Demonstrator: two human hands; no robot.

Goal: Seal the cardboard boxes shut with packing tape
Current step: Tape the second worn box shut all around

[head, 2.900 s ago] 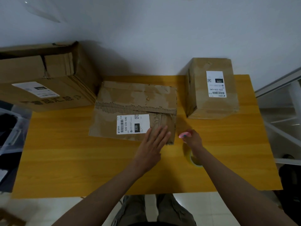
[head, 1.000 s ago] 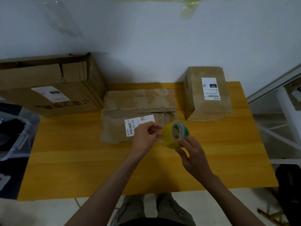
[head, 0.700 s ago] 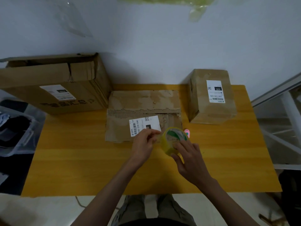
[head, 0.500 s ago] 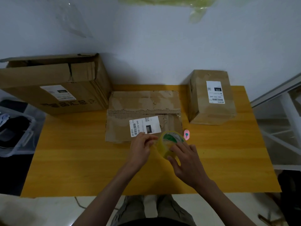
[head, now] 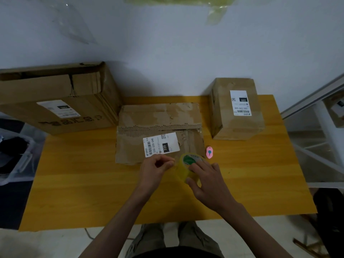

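Both hands are close together over the front of the yellow desk [head: 74,183]. My right hand [head: 208,181] holds the roll of yellow tape [head: 188,167], with its fingers curled over the top and side of the roll. My left hand [head: 155,170] is just beside the roll, on its left. Its thumb and fingers are pinched together at the roll's edge. I think they pinch the loose end of the tape, but the end is too thin for me to see.

I see a flat, torn brown box [head: 160,131] in the middle of the desk, just past my hands. It has a white label [head: 161,144] on top. The tape roll is right at its front right corner.

A small pink cutter [head: 209,152] lies on the desk just to the right of that box.

A taller box [head: 236,110] stands at the back right of the desk, with a white label on its top too.

A big box [head: 57,99] sits at the back left, next to the wall. It hangs over the left edge of the desk.

A clear plastic bin [head: 16,159] is on the floor far to the left.
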